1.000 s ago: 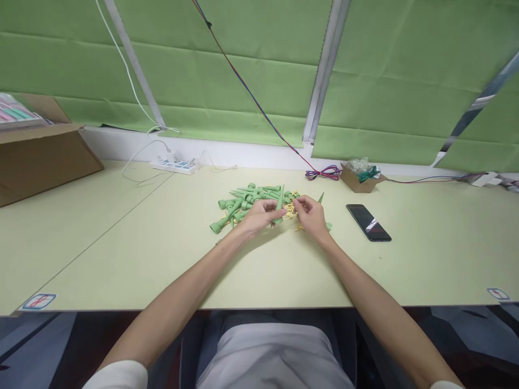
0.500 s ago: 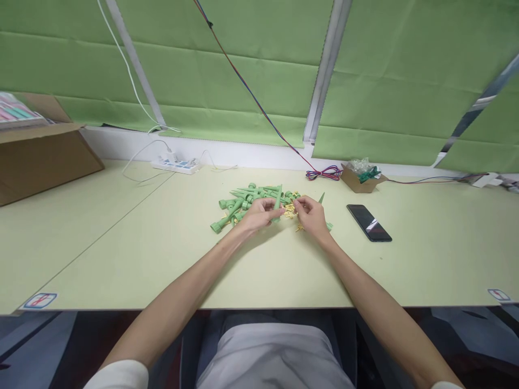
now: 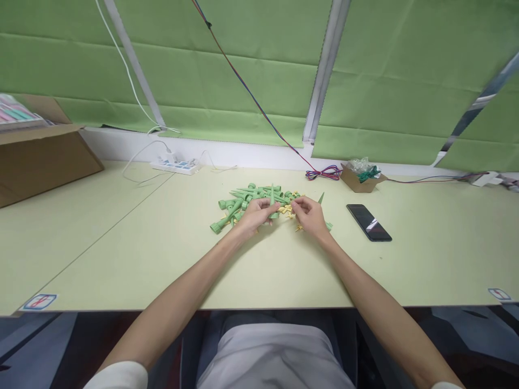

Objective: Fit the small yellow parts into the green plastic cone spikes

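Observation:
My left hand [image 3: 255, 214] is closed around a green plastic spike [image 3: 272, 194], its pointed end turned up. To the right, the fingertips of my right hand [image 3: 311, 215] are pinched together; whatever they hold is too small to make out. Small yellow plastic pieces [image 3: 286, 209] lie on the table between and behind my hands. A pile of green spikes with ribbed caps [image 3: 227, 216] spreads behind and left of my left hand. Another green spike tip [image 3: 321, 198] shows behind my right hand, which partly hides that piece.
A black phone [image 3: 368, 222] lies right of my right hand. Farther back are a small cardboard box [image 3: 359, 182] with plastic wrapping, a coiled red-blue cable [image 3: 324, 173] and a white power strip [image 3: 176, 165]. A large cardboard box [image 3: 44, 162] stands at the left.
My left hand has moved slightly left with the green spike, which now stands more upright. My right hand has shifted a little left, fingers still pinched.

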The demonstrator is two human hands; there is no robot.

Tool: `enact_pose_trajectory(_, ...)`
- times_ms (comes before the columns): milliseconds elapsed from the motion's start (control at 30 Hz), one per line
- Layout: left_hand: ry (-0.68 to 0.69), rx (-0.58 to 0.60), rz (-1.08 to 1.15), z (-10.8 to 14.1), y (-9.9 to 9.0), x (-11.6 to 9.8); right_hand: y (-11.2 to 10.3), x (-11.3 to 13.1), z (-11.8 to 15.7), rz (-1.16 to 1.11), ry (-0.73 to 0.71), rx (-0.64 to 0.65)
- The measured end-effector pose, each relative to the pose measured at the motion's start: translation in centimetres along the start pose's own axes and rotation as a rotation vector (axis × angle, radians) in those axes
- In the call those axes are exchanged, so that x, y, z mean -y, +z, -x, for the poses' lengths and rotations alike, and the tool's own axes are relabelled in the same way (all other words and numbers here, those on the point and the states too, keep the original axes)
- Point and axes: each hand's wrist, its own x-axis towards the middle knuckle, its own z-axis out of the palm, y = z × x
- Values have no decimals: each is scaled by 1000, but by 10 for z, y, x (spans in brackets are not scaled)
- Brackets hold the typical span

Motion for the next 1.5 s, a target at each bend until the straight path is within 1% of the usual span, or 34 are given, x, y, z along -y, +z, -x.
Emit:
enact_pose_trajectory(167,-2,-30,-38,2,1,-2,1,0,0,-46,-21,54)
enact_pose_trajectory(433,-5,-34,-41,4,4,-5,2,2,1,-45,-38,110)
enact_pose_trajectory(733,38,-1,-48,1,3,1,2,2,2,-33,-56,168)
enact_pose_trajectory(900,49,17,-62,-3,1,8,3,1,4,-23,-73,182)
enact_pose_trajectory(1067,57,18,-68,-4,0,12,3,3,4,0,-58,191)
enact_pose_trajectory(1333,70,20,-61,-5,0,13,3,8,7,55,-54,193)
enact_pose_trajectory(1500,73,13,-53,-2,2,10,2,9,7,79,-63,198)
